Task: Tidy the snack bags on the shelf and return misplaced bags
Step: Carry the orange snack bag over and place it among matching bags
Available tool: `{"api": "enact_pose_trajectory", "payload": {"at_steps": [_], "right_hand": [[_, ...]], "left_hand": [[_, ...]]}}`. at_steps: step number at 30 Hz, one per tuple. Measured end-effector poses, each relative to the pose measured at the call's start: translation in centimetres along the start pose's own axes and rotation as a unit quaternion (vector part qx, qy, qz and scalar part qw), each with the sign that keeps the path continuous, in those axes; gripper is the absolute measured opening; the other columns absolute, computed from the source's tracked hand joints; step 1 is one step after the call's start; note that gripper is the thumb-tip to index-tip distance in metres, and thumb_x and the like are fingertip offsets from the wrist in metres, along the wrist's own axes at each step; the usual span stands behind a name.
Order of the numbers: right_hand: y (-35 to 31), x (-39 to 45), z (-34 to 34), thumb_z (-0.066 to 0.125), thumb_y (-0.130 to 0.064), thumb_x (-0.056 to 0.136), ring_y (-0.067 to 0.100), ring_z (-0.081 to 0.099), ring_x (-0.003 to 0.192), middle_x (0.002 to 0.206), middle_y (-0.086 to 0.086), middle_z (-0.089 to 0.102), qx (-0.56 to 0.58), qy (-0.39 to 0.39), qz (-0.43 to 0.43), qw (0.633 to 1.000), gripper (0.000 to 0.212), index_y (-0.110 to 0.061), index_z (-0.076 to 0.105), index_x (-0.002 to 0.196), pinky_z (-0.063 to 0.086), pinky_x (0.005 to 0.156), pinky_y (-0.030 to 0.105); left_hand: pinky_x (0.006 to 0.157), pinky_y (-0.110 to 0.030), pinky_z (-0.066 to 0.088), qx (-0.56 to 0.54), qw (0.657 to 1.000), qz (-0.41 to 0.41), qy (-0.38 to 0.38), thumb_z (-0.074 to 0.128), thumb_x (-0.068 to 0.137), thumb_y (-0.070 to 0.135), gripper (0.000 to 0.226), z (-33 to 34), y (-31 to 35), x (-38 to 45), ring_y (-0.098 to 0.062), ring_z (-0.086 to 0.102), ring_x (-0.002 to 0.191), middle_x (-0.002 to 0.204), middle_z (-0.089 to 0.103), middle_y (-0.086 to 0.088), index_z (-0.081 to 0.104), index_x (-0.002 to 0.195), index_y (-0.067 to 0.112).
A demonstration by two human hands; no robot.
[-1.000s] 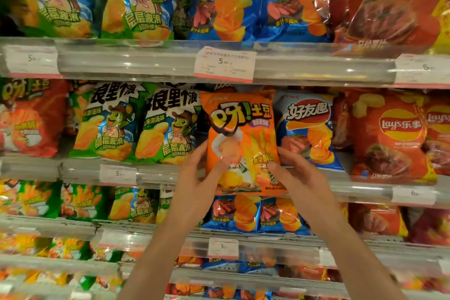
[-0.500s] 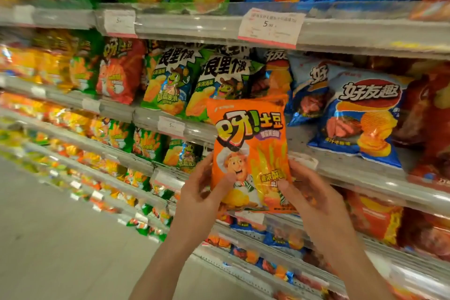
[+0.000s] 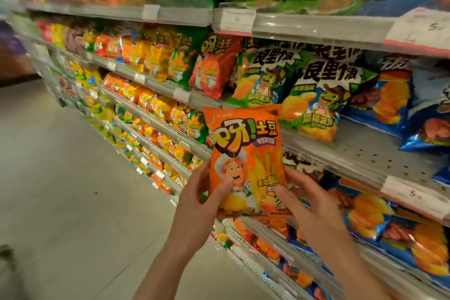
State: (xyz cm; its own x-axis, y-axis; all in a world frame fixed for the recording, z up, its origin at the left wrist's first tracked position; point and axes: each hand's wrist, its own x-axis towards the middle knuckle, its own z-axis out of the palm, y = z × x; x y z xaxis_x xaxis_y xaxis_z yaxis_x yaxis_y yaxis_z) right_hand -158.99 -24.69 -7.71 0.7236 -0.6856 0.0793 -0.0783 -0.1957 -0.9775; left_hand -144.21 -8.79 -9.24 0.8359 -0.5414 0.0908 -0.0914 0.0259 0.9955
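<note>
I hold an orange snack bag (image 3: 246, 151) with a cartoon chef upright in front of the shelves, off the shelf. My left hand (image 3: 202, 202) grips its lower left edge, thumb on the front. My right hand (image 3: 306, 204) grips its lower right edge. On the shelf behind, a red bag (image 3: 214, 68) with the same logo stands to the left of two green bags (image 3: 319, 95) with a frog figure. Blue bags (image 3: 394, 102) stand further right.
A bare stretch of perforated shelf (image 3: 370, 153) lies in front of the green and blue bags. Price tags (image 3: 411, 192) line the shelf rails. Rows of orange and yellow bags (image 3: 136, 53) run off to the left. The grey aisle floor (image 3: 73, 178) opens on the left.
The orange bag has come off the shelf, where it stood between the green and blue bags. My view has swung left along the aisle, both hands still holding the bag.
</note>
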Motion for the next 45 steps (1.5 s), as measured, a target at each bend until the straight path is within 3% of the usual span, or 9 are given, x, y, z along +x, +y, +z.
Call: {"api": "enact_pose_trajectory", "payload": {"at_steps": [4,8,15,20,24,30,33,39,45], "right_hand": [[-1.7,3.1,6.8,0.069,-0.057,0.075,-0.007,0.064,0.105,0.122,-0.022,0.066,0.000,-0.006,-0.006,1.000,0.050,-0.050,0.060,0.124,0.055,0.077,0.015],[-3.8,6.5,15.1,0.068,-0.065,0.071,0.007,0.067,0.110,0.123,-0.018,0.069,0.000,-0.003,-0.005,1.000,0.058,-0.050,0.060,0.126,0.058,0.091,0.044],[-6.0,12.9,28.2,0.069,-0.066,0.071,0.007,0.066,0.111,0.121,-0.018,0.068,-0.004,-0.041,-0.027,0.999,0.051,-0.053,0.063,0.120,0.055,0.093,0.039],[-6.6,18.2,35.9,0.070,-0.051,0.078,-0.006,0.067,0.099,0.109,-0.026,0.068,-0.014,-0.085,-0.046,0.995,0.039,-0.051,0.061,0.116,0.051,0.077,0.015],[-5.5,23.3,41.3,0.073,-0.056,0.079,0.009,0.064,0.116,0.124,-0.013,0.068,-0.005,-0.109,-0.041,0.993,0.048,-0.046,0.063,0.125,0.054,0.093,0.034],[-6.2,33.5,49.2,0.073,-0.047,0.082,-0.011,0.059,0.108,0.121,-0.020,0.064,0.027,-0.144,-0.049,0.988,0.039,-0.049,0.062,0.120,0.049,0.072,0.005],[-7.3,39.1,53.4,0.073,-0.054,0.079,-0.007,0.059,0.115,0.124,-0.020,0.064,0.043,-0.151,-0.056,0.986,0.042,-0.051,0.063,0.120,0.050,0.085,0.015],[-8.8,48.5,61.7,0.075,-0.051,0.080,0.005,0.062,0.117,0.128,-0.014,0.066,0.060,-0.164,-0.069,0.982,0.047,-0.045,0.065,0.125,0.054,0.100,0.039],[-9.6,54.9,67.6,0.073,-0.053,0.075,0.007,0.066,0.111,0.122,-0.012,0.069,0.043,-0.144,-0.074,0.986,0.049,-0.043,0.067,0.123,0.056,0.091,0.028]], "left_hand": [[0.085,-0.041,0.064,-0.008,1.000,0.012,0.010,0.080,0.073,0.063,0.069,-6.4,-0.2,4.2,-0.014,0.067,0.118,0.128,0.069,0.009,0.056,0.136,0.048],[0.077,-0.031,0.064,-0.009,1.000,0.023,0.006,0.079,0.077,0.056,0.065,-14.2,0.3,8.7,-0.014,0.068,0.117,0.127,0.069,0.006,0.057,0.137,0.045],[0.077,-0.025,0.062,-0.023,0.998,0.025,0.049,0.076,0.070,0.053,0.057,-26.3,-0.1,15.4,-0.013,0.069,0.113,0.125,0.070,0.005,0.057,0.123,0.052],[0.075,-0.025,0.061,-0.026,0.996,0.015,0.084,0.080,0.077,0.053,0.061,-32.8,-2.1,20.1,-0.009,0.071,0.111,0.122,0.073,0.010,0.058,0.133,0.045],[0.072,-0.024,0.061,-0.027,0.994,0.010,0.108,0.079,0.084,0.038,0.056,-36.7,-3.5,25.1,-0.011,0.072,0.109,0.119,0.074,0.008,0.058,0.136,0.034],[0.078,-0.035,0.064,-0.013,0.990,0.008,0.144,0.076,0.085,0.037,0.055,-42.5,-4.1,35.1,-0.012,0.073,0.107,0.115,0.076,0.011,0.059,0.137,0.032],[0.089,-0.047,0.062,0.016,0.988,0.013,0.154,0.077,0.082,0.042,0.056,-45.8,-3.1,41.0,-0.013,0.073,0.108,0.117,0.076,0.011,0.059,0.134,0.035],[0.094,-0.051,0.059,0.036,0.983,0.026,0.178,0.076,0.079,0.047,0.061,-52.0,-3.2,50.3,-0.015,0.071,0.113,0.120,0.075,0.009,0.058,0.136,0.036],[0.091,-0.043,0.061,0.028,0.985,0.030,0.169,0.074,0.073,0.054,0.069,-56.8,-4.6,58.6,-0.013,0.070,0.114,0.120,0.075,0.009,0.058,0.138,0.034]]}}
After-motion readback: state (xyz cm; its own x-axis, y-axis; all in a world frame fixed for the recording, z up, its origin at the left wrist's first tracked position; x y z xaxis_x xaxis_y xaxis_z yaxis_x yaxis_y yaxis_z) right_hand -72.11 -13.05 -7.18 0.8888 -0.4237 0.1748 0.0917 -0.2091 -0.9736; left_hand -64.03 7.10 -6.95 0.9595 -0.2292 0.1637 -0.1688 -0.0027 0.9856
